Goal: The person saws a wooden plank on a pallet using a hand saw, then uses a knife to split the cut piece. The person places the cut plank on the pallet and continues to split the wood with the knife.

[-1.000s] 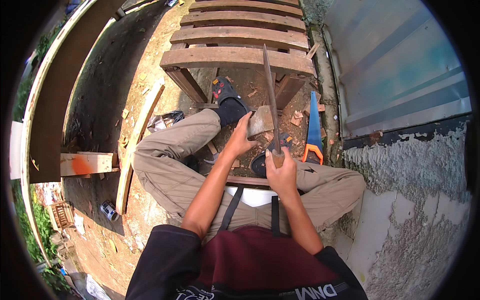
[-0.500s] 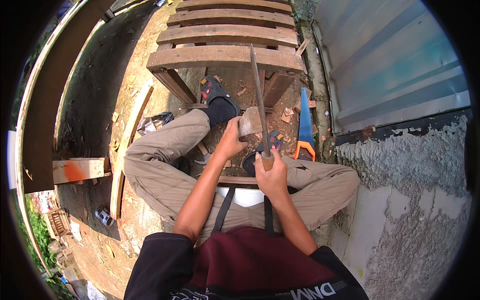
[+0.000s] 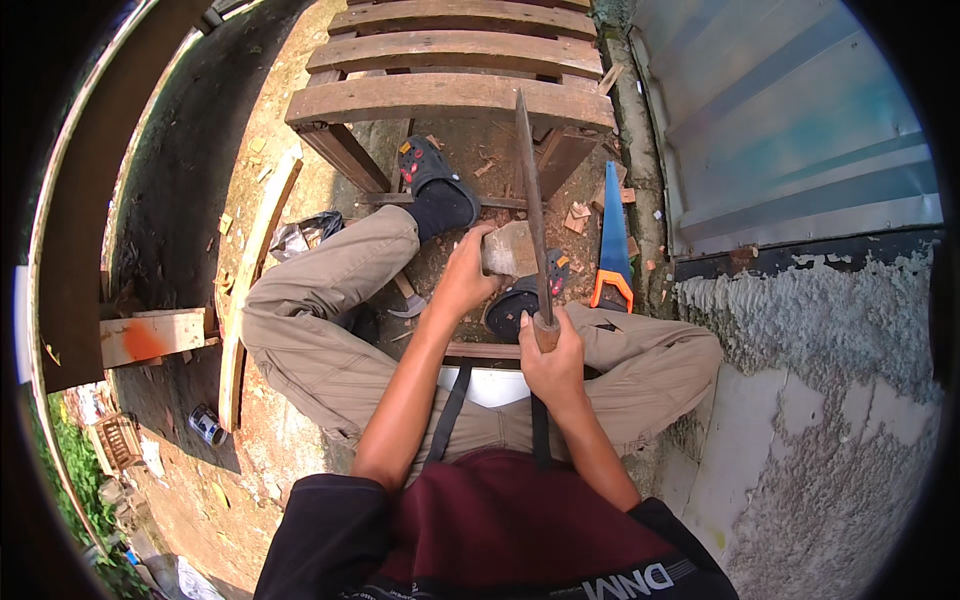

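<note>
The fingers of the right hand (image 3: 553, 355) are wrapped snugly round the handle (image 3: 546, 332) of a long knife, with the blade (image 3: 532, 190) pointing up and away from the body, probably so the wrist stays clear of the metal. The left hand (image 3: 467, 280) is a wider C: fingers on the far side, thumb on the near side, with hold of the left end of a pale block (image 3: 513, 250). My guess is that's to steady it. Can't tell how hard it's squeezing.

So the block sits between the feet, just left of the blade. Can't tell if the two touch, or which side of the knife is sharp. The right shoe (image 3: 512, 310) is close under the blade, so not much slack there. The tip overlaps the near slat of the wooden bench (image 3: 450, 95) in this view; whether it's actually touching, no idea.

Further out, a hammer (image 3: 408, 303) lies inside the left leg, and a blue saw (image 3: 614, 235) lies on the right with its orange handle towards the knee. Metal sheeting (image 3: 800, 130) closes off that side. There's more room on the left, up to the long plank (image 3: 258, 260).
</note>
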Action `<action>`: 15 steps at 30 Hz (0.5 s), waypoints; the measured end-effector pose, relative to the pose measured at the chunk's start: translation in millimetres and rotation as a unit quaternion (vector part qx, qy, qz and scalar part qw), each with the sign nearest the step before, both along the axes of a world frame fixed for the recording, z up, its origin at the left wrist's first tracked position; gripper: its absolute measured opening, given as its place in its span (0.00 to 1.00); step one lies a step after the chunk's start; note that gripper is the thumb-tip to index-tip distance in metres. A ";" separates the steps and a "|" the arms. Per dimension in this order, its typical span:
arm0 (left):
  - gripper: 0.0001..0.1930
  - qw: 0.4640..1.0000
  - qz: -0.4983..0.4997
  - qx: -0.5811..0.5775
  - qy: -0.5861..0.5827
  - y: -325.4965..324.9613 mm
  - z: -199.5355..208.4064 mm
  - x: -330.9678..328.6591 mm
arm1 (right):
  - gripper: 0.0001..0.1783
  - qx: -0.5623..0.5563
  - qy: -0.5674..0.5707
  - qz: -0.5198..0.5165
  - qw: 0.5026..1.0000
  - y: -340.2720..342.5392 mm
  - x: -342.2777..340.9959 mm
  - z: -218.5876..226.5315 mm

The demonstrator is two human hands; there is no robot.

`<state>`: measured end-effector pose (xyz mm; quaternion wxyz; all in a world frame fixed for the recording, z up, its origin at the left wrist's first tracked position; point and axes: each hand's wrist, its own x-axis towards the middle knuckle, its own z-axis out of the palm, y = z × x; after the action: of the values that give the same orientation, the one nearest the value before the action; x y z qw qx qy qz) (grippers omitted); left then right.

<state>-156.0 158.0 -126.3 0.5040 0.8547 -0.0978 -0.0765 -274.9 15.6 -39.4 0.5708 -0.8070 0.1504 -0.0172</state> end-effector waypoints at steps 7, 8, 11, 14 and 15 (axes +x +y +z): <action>0.32 0.995 0.009 -0.029 -0.099 -3.2 -7.2 10.8 | 0.12 -0.028 -0.011 0.024 0.999 -12.5 9.1 37.1; 0.32 0.993 0.008 -0.036 -0.112 -4.9 7.6 8.0 | 0.12 -0.045 -0.026 0.029 0.998 -15.4 5.5 58.8; 0.33 0.990 0.006 -0.029 -0.137 -6.9 50.9 -9.3 | 0.12 -0.061 -0.047 0.038 0.996 -23.1 -9.5 100.2; 0.35 0.996 -0.027 -0.045 -0.078 -5.0 56.8 -7.1 | 0.12 -0.026 -0.027 0.024 0.999 -16.0 -17.2 82.9; 0.38 0.999 -0.024 -0.007 -0.038 5.5 29.1 0.0 | 0.11 -0.019 -0.001 0.027 0.999 -9.8 -5.2 40.6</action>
<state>-156.0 163.4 -97.2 0.5036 0.8510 -0.1382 -0.0556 -280.0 5.8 1.2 0.5560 -0.8213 0.1279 -0.0058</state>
